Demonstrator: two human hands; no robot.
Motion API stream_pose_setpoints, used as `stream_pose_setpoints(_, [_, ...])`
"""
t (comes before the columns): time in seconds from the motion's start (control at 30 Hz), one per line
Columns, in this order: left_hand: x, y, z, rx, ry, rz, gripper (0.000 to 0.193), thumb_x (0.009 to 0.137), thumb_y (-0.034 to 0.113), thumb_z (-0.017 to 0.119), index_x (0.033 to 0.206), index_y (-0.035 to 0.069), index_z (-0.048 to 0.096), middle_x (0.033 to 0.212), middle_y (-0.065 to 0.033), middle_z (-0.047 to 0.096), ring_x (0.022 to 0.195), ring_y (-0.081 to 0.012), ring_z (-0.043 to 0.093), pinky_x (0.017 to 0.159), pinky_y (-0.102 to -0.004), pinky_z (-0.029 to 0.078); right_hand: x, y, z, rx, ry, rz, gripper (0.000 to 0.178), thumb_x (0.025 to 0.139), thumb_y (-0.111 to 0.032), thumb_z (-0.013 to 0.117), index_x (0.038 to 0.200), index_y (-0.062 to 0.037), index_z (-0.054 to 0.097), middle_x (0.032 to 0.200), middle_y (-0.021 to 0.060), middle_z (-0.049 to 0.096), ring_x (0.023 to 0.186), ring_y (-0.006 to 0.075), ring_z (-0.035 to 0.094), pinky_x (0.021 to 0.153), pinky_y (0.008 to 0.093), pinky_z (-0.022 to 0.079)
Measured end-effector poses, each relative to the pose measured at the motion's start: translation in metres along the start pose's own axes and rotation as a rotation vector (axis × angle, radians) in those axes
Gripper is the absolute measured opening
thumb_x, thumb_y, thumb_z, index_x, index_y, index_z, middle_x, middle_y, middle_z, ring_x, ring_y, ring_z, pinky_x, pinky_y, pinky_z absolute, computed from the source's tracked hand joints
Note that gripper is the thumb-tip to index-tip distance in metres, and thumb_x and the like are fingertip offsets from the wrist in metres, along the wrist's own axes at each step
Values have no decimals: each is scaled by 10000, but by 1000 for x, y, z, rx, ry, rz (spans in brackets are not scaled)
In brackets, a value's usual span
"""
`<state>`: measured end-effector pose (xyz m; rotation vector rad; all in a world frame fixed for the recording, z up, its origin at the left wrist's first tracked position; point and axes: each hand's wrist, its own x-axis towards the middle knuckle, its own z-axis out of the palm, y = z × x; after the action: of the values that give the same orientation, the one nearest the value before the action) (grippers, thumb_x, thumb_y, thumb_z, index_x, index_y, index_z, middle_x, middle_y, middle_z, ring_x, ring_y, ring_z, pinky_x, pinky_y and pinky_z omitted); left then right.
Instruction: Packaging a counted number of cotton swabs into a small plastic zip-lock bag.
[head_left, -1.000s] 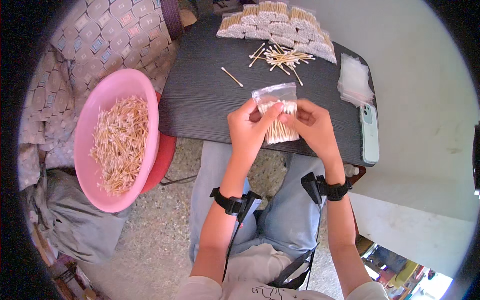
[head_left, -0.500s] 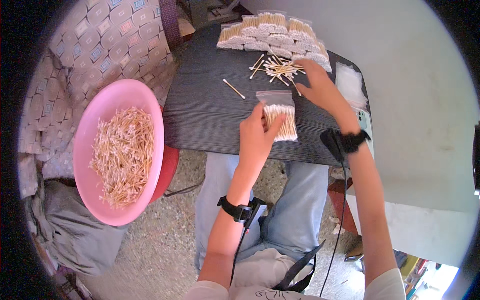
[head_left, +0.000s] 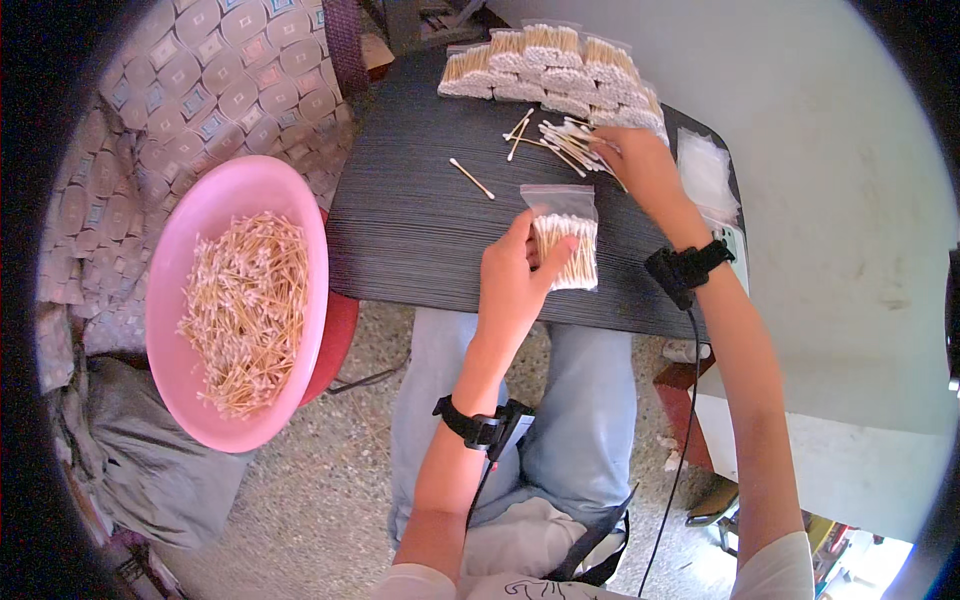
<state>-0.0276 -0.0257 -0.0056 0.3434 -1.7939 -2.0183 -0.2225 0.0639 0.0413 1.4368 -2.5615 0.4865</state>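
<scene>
My left hand [head_left: 512,275] grips a clear zip bag [head_left: 558,200] of cotton swabs by its left side, thumb across the front, just above the table's near edge. White tips line up inside it below the zip strip. Farther back, my right hand [head_left: 650,175] has its thumb and fingers closed on some swabs at the right side of a loose pile of cotton swabs [head_left: 568,146]; its fingertips are partly hidden. Left of the pile, a few swabs [head_left: 518,135] lie crossed. A single cotton swab [head_left: 471,178] lies apart on the dark table [head_left: 410,220].
Filled swab bags [head_left: 555,65] are stacked at the table's back. Flat clear bags [head_left: 705,170] and a phone [head_left: 735,245] lie along the right edge, beside the wall. To the left, a pink basin [head_left: 168,330] of loose swabs stands on a red stool [head_left: 335,340].
My right hand has closed its fingers on swabs at the pile, and some swabs there have shifted. My left hand still holds the bag in nearly the same place.
</scene>
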Motion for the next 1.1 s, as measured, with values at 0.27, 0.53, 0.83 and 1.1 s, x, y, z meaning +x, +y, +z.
stream_pose_setpoints(0.27, [1, -1, 1, 21, 88, 66, 396, 869, 145, 626, 1177, -57, 482, 952, -127, 646, 843, -118, 617, 712, -243, 498, -15, 12, -19, 161, 123, 237, 255, 895, -233, 503, 887, -22, 646, 742, 173, 637, 711, 357, 612, 633, 412, 476])
stream_pose_setpoints(0.53, [3, -2, -3, 435, 171, 185, 415, 864, 163, 627, 1185, -65, 494, 896, -120, 647, 786, -110, 603, 680, -245, 481, -33, 15, -19, 261, 158, 355, 286, 911, -221, 501, 846, 15, 649, 726, 185, 644, 650, 327, 623, 601, 375, 469])
stream_pose_setpoints(0.83, [3, -3, -3, 317, 126, 138, 430, 846, 181, 632, 1184, -50, 500, 880, -150, 644, 770, -168, 626, 674, -275, 484, -37, 35, -17, 340, 348, 290, 250, 929, -202, 471, 924, -6, 626, 659, 152, 618, 595, 287, 610, 568, 364, 460])
stream_pose_setpoints(1.1, [-1, 10, -13, 397, 69, 125, 480, 827, 155, 606, 1226, -69, 463, 897, -202, 629, 835, -251, 638, 738, -313, 479, -54, 11, -36, 513, -30, 221, 275, 975, -243, 401, 945, -43, 588, 672, -37, 440, 549, 57, 372, 500, 209, 343])
